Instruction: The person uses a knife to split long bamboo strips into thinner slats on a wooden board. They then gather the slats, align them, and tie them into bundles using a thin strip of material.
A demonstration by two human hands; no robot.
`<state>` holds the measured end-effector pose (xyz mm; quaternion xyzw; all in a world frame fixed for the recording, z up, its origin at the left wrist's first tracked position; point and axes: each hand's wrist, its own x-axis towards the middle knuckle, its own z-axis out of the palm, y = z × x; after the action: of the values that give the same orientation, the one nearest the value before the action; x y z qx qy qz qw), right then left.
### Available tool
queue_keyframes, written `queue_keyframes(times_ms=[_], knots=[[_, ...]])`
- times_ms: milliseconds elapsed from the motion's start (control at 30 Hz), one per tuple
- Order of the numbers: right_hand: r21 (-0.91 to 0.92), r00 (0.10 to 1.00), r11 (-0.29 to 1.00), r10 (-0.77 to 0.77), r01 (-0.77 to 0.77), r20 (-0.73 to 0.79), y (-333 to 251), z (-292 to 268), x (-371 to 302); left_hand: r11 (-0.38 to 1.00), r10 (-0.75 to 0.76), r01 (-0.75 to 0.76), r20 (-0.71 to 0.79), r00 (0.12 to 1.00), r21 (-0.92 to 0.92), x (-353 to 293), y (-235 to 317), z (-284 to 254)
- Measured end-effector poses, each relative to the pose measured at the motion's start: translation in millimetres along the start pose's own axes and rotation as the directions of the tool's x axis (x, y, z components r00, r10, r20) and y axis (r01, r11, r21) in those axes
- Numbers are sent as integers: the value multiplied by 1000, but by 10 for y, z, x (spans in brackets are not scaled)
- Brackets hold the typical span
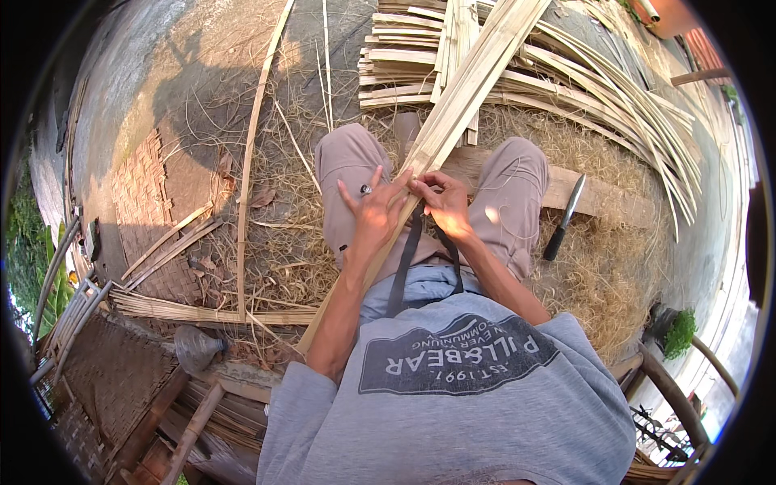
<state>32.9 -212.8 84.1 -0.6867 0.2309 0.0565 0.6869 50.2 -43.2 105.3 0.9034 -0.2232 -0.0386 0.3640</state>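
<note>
I sit with my knees apart and a long pale bamboo strip (469, 89) running diagonally across my lap, from the upper right down past my left elbow. My left hand (374, 212), a ring on one finger, rests on the strip with fingers spread. My right hand (443, 202) pinches the same strip right beside it, fingers curled around its edge. The two hands touch at the strip over my left thigh.
A dark-handled knife (563, 218) lies on a wooden plank (606, 198) by my right knee. A pile of split bamboo strips (614, 89) fans out ahead. Woven bamboo mats (149, 194) lie at the left, with loose slats (250, 145) and dry shavings on the ground.
</note>
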Motion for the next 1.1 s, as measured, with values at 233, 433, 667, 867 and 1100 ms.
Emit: queue_keyframes(times_ms=[233,433,667,867,1100], knots=[[-40,994,998,46,-43,96,-292,-72,9,1000,30,-30,32,999,5,10,-35,-37],[-360,986,918,-162,167,43,-108,-129,148,995,49,-59,112,993,82,46,-114,-32],[-237,994,970,-79,59,-75,144,15,-36,992,99,-110,169,981,58,38,-175,-64],[-228,988,973,-54,21,-141,-23,-35,-273,984,155,-169,191,969,59,20,-241,-64],[-405,1000,914,27,-31,-15,89,35,-223,990,115,-135,308,944,45,42,-260,-112]])
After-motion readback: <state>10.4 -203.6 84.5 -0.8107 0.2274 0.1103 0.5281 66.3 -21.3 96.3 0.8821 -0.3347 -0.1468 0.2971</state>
